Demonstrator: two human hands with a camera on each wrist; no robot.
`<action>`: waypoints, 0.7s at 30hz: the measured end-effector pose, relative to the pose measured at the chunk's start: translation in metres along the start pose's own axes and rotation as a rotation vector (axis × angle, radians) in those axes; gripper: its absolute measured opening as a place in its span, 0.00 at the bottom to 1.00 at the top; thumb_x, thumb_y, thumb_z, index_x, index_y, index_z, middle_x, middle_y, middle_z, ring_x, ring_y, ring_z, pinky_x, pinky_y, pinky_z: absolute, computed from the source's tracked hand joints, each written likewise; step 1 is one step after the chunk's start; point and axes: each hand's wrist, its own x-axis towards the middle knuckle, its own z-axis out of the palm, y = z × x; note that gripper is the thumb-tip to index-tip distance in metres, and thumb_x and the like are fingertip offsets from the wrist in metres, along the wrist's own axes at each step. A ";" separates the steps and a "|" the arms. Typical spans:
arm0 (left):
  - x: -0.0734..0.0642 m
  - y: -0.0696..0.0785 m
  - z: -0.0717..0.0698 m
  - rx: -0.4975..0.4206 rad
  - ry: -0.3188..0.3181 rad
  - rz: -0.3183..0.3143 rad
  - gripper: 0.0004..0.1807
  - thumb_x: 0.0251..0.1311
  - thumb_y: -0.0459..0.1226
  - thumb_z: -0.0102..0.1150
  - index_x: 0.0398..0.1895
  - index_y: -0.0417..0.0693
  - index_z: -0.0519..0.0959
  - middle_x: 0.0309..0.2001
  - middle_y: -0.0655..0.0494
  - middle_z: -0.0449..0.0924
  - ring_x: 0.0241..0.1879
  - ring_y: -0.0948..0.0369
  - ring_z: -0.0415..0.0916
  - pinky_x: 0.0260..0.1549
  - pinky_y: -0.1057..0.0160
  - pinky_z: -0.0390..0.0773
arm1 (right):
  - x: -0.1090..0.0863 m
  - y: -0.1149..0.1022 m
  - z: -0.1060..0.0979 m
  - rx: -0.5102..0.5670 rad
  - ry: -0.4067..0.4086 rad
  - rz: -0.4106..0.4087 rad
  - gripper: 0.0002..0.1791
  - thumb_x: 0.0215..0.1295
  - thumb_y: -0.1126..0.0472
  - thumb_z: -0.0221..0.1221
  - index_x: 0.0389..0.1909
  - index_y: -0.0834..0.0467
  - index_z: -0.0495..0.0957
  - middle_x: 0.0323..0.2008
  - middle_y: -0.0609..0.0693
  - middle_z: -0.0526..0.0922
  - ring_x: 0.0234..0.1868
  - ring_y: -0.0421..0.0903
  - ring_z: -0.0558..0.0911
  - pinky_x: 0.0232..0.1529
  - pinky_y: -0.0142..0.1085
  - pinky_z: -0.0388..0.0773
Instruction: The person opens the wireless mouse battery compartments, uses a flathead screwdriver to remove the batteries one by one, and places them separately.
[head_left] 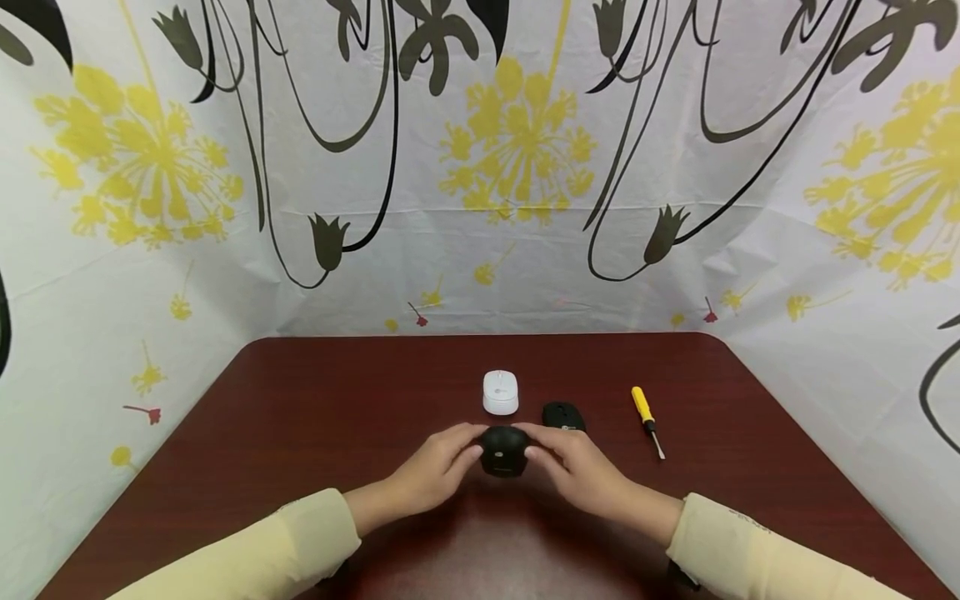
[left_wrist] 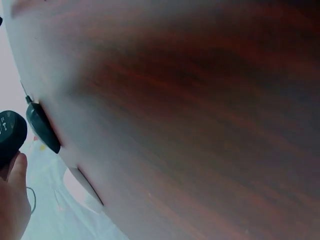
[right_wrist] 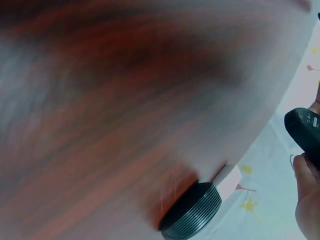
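Note:
Between both hands a black computer mouse (head_left: 504,451) is held up above the table, its underside label showing in the left wrist view and right wrist view. My left hand (head_left: 433,468) pinches one side of it with thumb and fingers. From the opposite side, my right hand (head_left: 576,468) grips it the same way. Just beyond the held mouse lies a white mouse (head_left: 500,392). A second black mouse (head_left: 562,414) rests on the table behind the right fingers, which partly cover it; its ribbed side (right_wrist: 200,215) shows in the right wrist view.
A screwdriver (head_left: 642,407) with a yellow and black handle lies to the right on the dark red-brown table (head_left: 337,392). A white cloth (head_left: 420,167) printed with flowers hangs behind and along the sides of the table.

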 end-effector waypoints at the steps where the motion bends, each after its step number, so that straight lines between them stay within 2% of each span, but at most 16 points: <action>1: 0.000 0.001 0.000 -0.020 0.005 -0.024 0.16 0.74 0.37 0.46 0.59 0.42 0.73 0.51 0.55 0.78 0.51 0.64 0.75 0.50 0.61 0.78 | 0.000 -0.001 0.000 0.024 0.006 0.029 0.19 0.73 0.60 0.53 0.62 0.56 0.74 0.56 0.45 0.79 0.53 0.40 0.79 0.50 0.38 0.79; 6: -0.002 0.005 0.002 -0.125 0.031 -0.165 0.16 0.74 0.38 0.47 0.59 0.42 0.75 0.52 0.54 0.79 0.51 0.63 0.75 0.52 0.60 0.77 | 0.000 -0.005 0.002 0.112 0.031 0.162 0.19 0.73 0.57 0.53 0.61 0.56 0.75 0.56 0.46 0.79 0.56 0.43 0.77 0.53 0.39 0.77; 9: -0.005 0.008 0.003 -0.233 0.041 -0.244 0.17 0.73 0.38 0.48 0.58 0.40 0.76 0.54 0.51 0.79 0.51 0.61 0.77 0.50 0.61 0.78 | -0.001 -0.007 0.004 0.179 0.027 0.238 0.20 0.73 0.56 0.53 0.61 0.59 0.75 0.57 0.50 0.79 0.58 0.45 0.76 0.55 0.39 0.76; 12: -0.006 0.011 0.004 -0.354 0.052 -0.309 0.17 0.73 0.38 0.49 0.58 0.38 0.75 0.55 0.47 0.78 0.48 0.60 0.79 0.48 0.63 0.79 | 0.000 -0.009 0.004 0.292 0.011 0.304 0.21 0.74 0.57 0.53 0.61 0.64 0.73 0.58 0.55 0.77 0.57 0.47 0.77 0.53 0.38 0.77; 14: -0.005 0.013 0.004 -0.425 0.061 -0.346 0.18 0.73 0.38 0.49 0.58 0.37 0.75 0.54 0.46 0.78 0.45 0.60 0.80 0.45 0.65 0.80 | 0.001 -0.010 0.004 0.362 0.000 0.337 0.21 0.74 0.58 0.52 0.61 0.66 0.72 0.58 0.58 0.77 0.56 0.48 0.78 0.51 0.38 0.79; 17: -0.004 0.015 0.005 -0.537 0.068 -0.388 0.18 0.73 0.37 0.50 0.59 0.33 0.74 0.53 0.42 0.78 0.39 0.57 0.82 0.39 0.61 0.83 | 0.003 -0.012 0.002 0.477 -0.021 0.388 0.22 0.75 0.59 0.51 0.62 0.70 0.70 0.57 0.62 0.76 0.51 0.49 0.81 0.49 0.40 0.80; 21: -0.004 0.015 0.005 -0.673 0.063 -0.441 0.20 0.73 0.35 0.49 0.59 0.28 0.71 0.51 0.39 0.77 0.39 0.53 0.82 0.35 0.56 0.84 | 0.004 -0.013 0.002 0.571 -0.043 0.462 0.24 0.75 0.59 0.51 0.62 0.73 0.68 0.55 0.64 0.77 0.47 0.52 0.83 0.48 0.41 0.81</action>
